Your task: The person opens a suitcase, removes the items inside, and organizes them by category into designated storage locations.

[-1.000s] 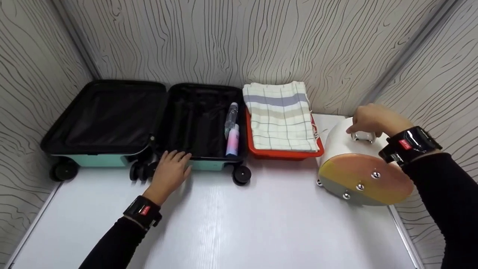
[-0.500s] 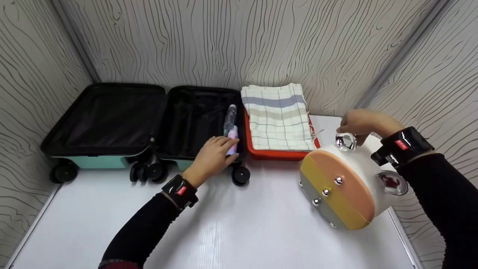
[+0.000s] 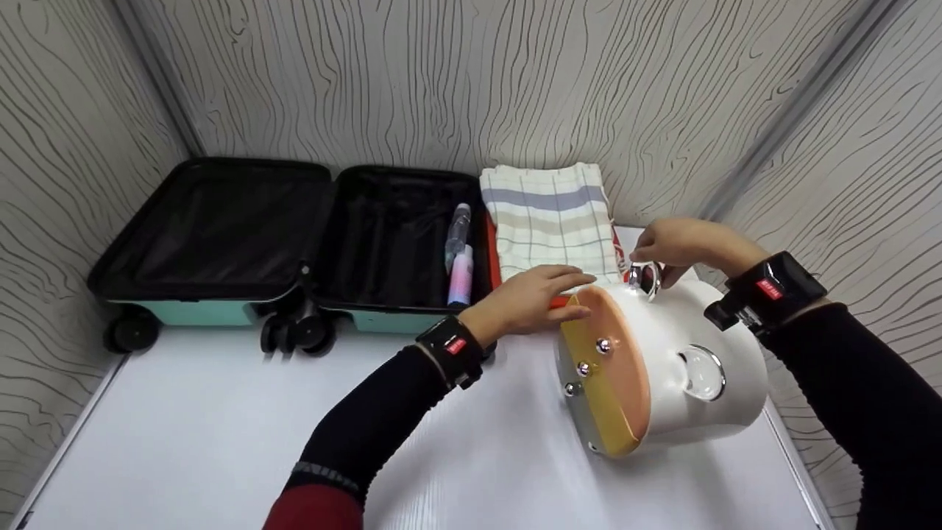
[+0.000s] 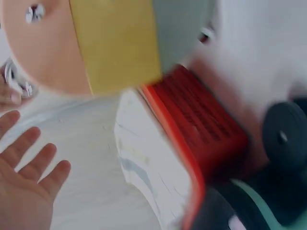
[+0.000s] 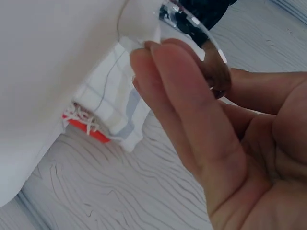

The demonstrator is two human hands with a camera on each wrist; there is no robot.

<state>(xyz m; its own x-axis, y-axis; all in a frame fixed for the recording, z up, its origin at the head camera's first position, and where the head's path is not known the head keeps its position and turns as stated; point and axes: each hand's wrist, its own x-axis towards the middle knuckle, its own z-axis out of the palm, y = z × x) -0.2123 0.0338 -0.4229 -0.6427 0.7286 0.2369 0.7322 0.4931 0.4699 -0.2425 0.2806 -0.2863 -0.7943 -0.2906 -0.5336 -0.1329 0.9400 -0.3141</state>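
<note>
My right hand (image 3: 677, 243) holds the silver handle (image 3: 645, 280) on top of a white oval storage box (image 3: 699, 324). Bands of orange, yellow and grey with silver knobs cover the box's front (image 4: 115, 43). In the right wrist view the fingers (image 5: 187, 91) curl at the shiny handle. The box is turned so its front faces left. My left hand (image 3: 526, 298) reaches to the front's upper edge, fingers extended; whether it touches is unclear. The left wrist view shows that hand (image 4: 29, 177) spread, holding nothing.
A folded checked cloth (image 3: 548, 213) lies on a red basket (image 4: 206, 129) behind the box. To the left, an open mint suitcase (image 3: 199, 313) holds a clear bottle (image 3: 458, 228) and a pink-blue bottle (image 3: 461, 276). Patterned walls (image 3: 441, 88) enclose the white table (image 3: 184, 427).
My right hand has moved left with the storage box, and its front has swung from facing me to facing left. My left hand has travelled right from the suitcase to the box.
</note>
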